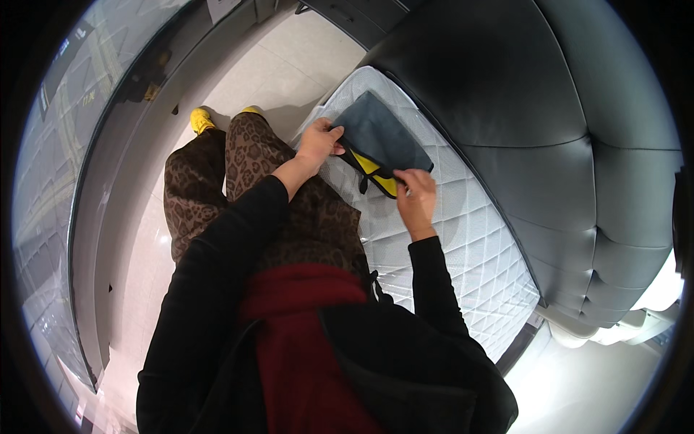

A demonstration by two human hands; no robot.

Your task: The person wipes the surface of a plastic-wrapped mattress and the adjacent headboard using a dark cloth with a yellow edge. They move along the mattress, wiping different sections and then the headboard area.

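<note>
A grey cloth [382, 130] with black edging lies folded on the white quilted mattress [461, 233], and part of its yellow side [366, 163] shows along the edge nearest me. My left hand [317, 144] pinches the cloth's near left corner between thumb and fingers. At the near right end, my right hand [417, 198] grips the edge; it is slightly blurred, and its fingertips are partly hidden. Between my hands a black strip [364, 183] of edging or a loop hangs loose against the yellow.
A black tufted leather headboard [509, 108] rises along the mattress's right side. On the left stands another plastic-covered mattress [65, 179] on a grey bed base [135, 157]. Tiled floor [271, 65] runs between the beds. A dark drawer cabinet [352, 19] stands at the top.
</note>
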